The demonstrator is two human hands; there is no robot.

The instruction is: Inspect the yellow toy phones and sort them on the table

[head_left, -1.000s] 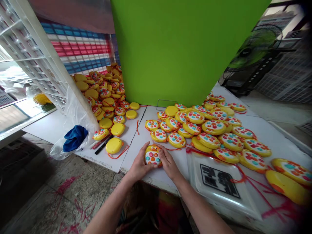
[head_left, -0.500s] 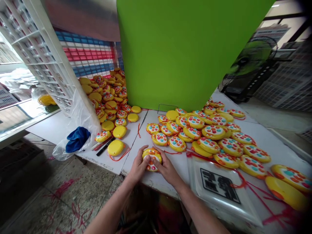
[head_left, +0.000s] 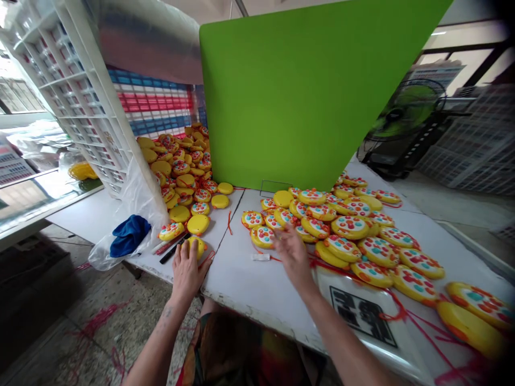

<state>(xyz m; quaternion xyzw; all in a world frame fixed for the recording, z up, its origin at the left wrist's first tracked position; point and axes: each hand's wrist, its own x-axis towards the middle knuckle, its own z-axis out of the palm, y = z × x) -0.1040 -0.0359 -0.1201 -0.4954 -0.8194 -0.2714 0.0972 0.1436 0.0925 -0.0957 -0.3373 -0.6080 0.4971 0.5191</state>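
The left hand (head_left: 188, 266) lies palm down at the near edge of the worktop (head_left: 241, 273), its fingers curled over a yellow disc toy (head_left: 197, 245) that rests back-up on the board, a red cord trailing from it; the hand covers the toy and looks to be gripping it lightly. The right hand (head_left: 293, 256) hovers, open with fingers spread and blurred, holding nothing, over the front of the right-hand heap of toys (head_left: 354, 230), nearest a face-up one with coloured buttons (head_left: 263, 236). Just beside that hand a small white piece (head_left: 260, 257) lies on the bare board. A black marker (head_left: 172, 249) and a red pen lie touching the left hand's toy on its far-left side. Further left, at the worktop's left edge, a clear plastic bag (head_left: 132, 214) holds a blue cloth (head_left: 129, 236). A second, larger heap of toys (head_left: 181, 166) climbs toward the far left corner, against a white lattice crate (head_left: 72, 96). A green board (head_left: 298, 96) stands upright along the far edge. Near the right front corner lies a flat clear tray with a black label (head_left: 362, 316). The risk, as I judge it: loose red cords cross the heaps, so lifting one toy could snag and drag neighbours, and the toy under the left hand sits close enough to the edge to slip to the floor.
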